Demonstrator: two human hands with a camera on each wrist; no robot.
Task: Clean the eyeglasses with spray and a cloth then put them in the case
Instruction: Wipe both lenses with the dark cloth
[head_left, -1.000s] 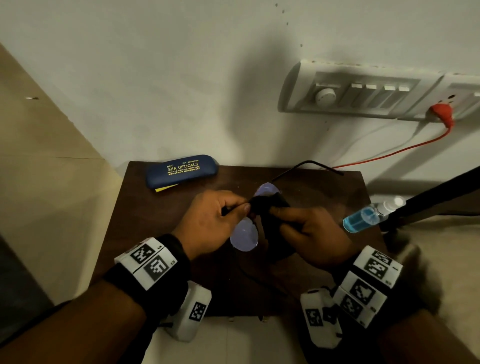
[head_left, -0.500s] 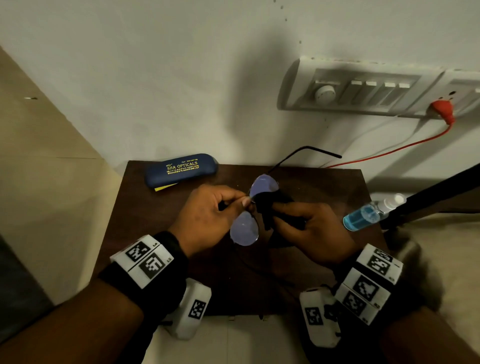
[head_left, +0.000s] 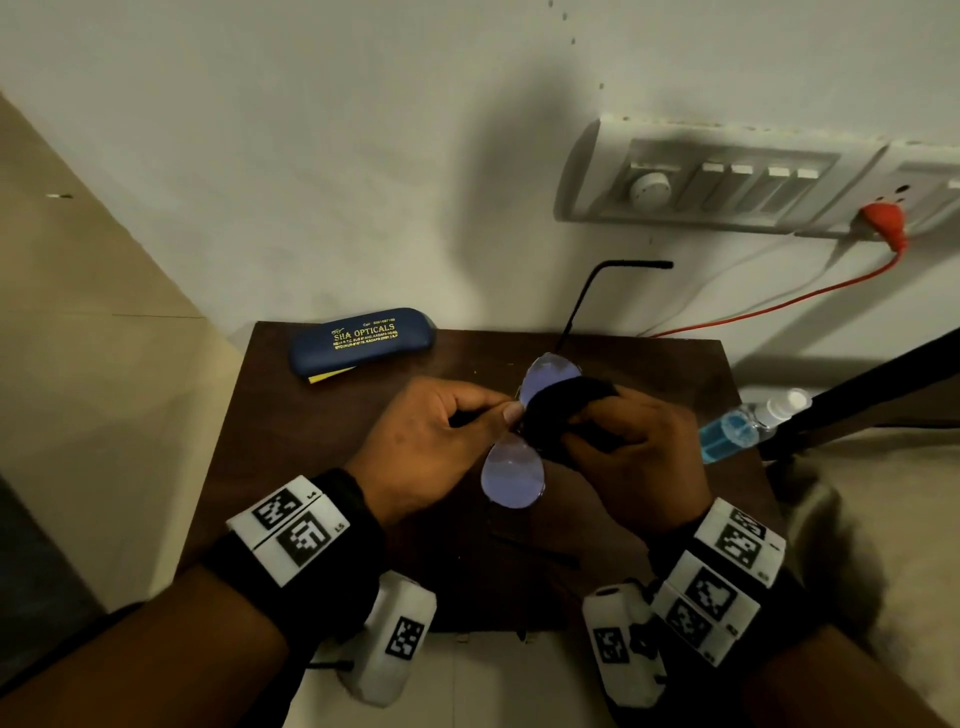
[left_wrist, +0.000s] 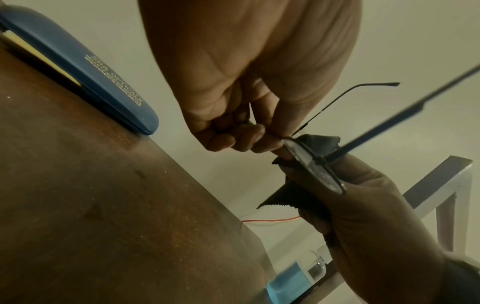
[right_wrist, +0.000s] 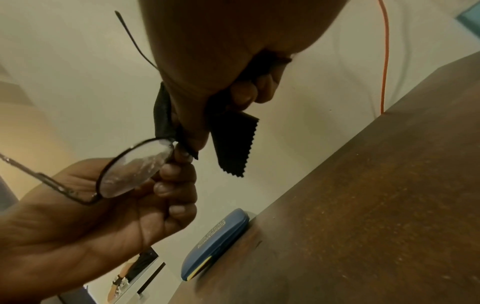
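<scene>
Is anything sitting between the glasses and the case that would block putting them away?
Nothing visible on the table lies between the glasses and the case. But the case is shut, so its lid must be opened first. Both the left hand and right hand are occupied, the right holding the cloth.

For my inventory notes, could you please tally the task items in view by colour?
Blue: 2, the eyeglass case and the spray bottle of blue liquid
Black: 2, the cloth and the dark-framed eyeglasses
Total: 4
</scene>
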